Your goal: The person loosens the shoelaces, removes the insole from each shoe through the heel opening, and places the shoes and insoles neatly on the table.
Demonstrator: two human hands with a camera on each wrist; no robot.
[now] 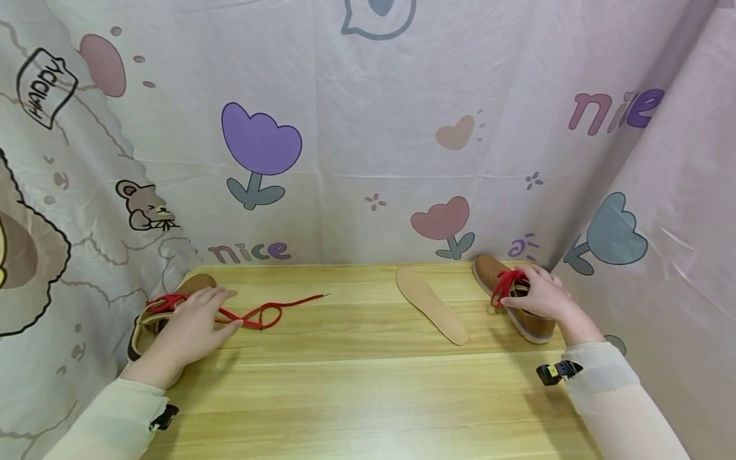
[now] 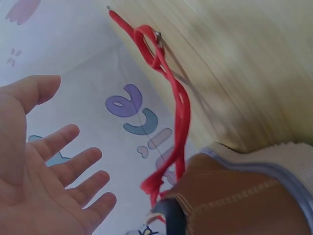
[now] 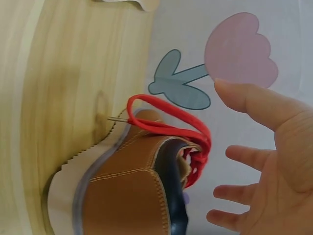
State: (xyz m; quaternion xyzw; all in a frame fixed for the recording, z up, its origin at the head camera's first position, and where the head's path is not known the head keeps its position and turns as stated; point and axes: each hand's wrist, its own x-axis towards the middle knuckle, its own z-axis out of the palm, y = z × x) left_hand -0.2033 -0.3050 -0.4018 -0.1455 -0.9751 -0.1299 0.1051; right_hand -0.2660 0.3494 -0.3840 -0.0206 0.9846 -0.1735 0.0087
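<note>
At the left end of the wooden table stands a brown shoe [image 1: 198,282] with a dark collar and red lace [image 1: 270,316], one end trailing right across the wood. My left hand [image 1: 198,326] hovers above that shoe; the left wrist view shows its spread fingers [image 2: 85,159] apart from the lace. A matching shoe [image 1: 489,269] sits at the right, its red lace [image 3: 168,111] looped and gathered at the throat. Over it is my right hand [image 1: 543,294], and in the right wrist view its fingers [image 3: 237,192] are extended, holding nothing.
A tan insole [image 1: 431,306] lies slantwise on the wooden table [image 1: 345,396], left of the right shoe. Printed cloth curtains [image 1: 368,128] close off the back and both sides, close behind the shoes.
</note>
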